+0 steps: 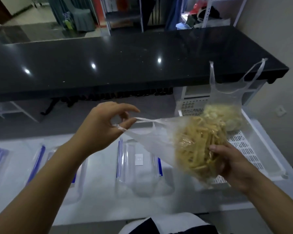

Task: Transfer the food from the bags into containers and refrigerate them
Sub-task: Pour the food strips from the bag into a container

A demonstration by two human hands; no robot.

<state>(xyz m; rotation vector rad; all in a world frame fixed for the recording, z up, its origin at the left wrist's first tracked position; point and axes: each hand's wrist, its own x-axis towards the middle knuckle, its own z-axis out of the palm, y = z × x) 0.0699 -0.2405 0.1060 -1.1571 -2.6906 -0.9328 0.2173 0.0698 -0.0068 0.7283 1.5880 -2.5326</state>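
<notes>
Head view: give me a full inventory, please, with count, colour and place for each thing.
bag of yellow strips: one, clear plastic, held up over the white tray's left edge
second food bag: one, clear, pale contents, standing in the tray, handles up
white tray: one, perforated, right side of the table
clear containers: at least three, blue-trimmed, in a row on the white table
white table: one, near
black counter: one, glossy, behind the table
left hand: fingers pinch the held bag's handle
right hand: grips the bag's filled end from the near side
</notes>
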